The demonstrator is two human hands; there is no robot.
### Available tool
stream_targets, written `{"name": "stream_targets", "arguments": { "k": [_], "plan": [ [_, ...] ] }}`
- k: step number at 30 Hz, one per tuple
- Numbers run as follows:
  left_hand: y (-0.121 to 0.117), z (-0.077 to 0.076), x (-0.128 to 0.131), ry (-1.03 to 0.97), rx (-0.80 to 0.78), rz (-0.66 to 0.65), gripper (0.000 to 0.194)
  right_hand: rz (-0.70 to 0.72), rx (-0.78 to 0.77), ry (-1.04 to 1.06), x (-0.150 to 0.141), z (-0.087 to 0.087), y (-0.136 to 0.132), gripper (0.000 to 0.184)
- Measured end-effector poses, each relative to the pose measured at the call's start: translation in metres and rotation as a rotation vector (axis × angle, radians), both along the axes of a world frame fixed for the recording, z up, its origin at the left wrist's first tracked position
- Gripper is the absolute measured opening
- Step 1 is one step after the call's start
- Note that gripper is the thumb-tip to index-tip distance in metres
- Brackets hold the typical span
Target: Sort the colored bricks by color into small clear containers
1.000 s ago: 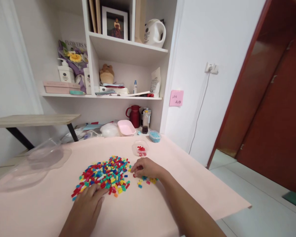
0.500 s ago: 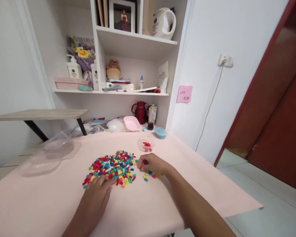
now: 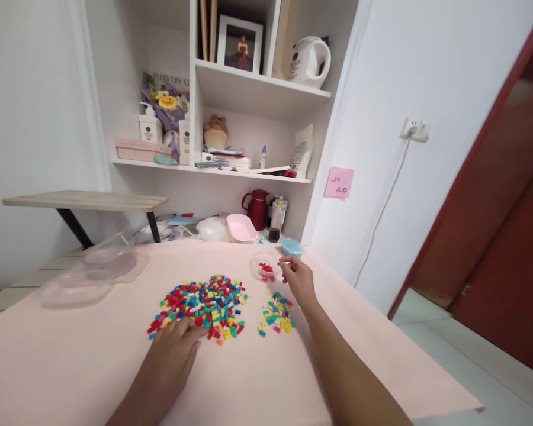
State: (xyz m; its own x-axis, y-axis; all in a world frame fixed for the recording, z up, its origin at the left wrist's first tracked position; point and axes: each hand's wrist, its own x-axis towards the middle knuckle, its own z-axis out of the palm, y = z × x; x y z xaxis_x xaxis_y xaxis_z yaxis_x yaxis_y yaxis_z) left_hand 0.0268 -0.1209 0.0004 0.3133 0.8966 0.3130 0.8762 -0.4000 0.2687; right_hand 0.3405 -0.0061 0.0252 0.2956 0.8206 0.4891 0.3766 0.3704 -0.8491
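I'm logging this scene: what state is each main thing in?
Large pile: loose, mixed colours
Small pile: loose, mixed colours
Clear tub: open, holding red pieces
Far tub: holding blue pieces; lid unclear
Left hand: resting at large pile's near edge
Right hand: pinching red piece beside clear tub
Bottle: upright, partly filled
Red jug: upright
Pink basin: open

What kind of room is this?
Probably a room in someone's home: there's a framed picture on a shelf, a red jug, and little colourful blocks on the table.
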Motion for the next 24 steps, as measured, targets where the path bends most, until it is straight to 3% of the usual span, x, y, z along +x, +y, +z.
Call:
{"name": "stream_targets", "arguments": {
  "k": [9,12,18,24],
  "plan": [
    [0.0,0.0,-0.001,-0.005,0.006,-0.014,0.036,0.097,0.001,-0.022,-0.001,0.0,-0.001,0.034],
    [0.0,0.001,0.0,0.0,0.014,-0.013,0.036,0.268,-0.067,-0.078,-0.01,0.005,-0.013,0.031],
    [-0.001,0.002,0.001,0.007,0.022,-0.014,0.037,0.843,-0.315,-0.435,-0.037,-0.001,-0.031,0.019],
    [-0.001,0.003,0.002,0.023,0.003,-0.011,0.036,0.966,-0.28,-0.513,-0.045,-0.006,-0.034,0.022]
  ]
}}
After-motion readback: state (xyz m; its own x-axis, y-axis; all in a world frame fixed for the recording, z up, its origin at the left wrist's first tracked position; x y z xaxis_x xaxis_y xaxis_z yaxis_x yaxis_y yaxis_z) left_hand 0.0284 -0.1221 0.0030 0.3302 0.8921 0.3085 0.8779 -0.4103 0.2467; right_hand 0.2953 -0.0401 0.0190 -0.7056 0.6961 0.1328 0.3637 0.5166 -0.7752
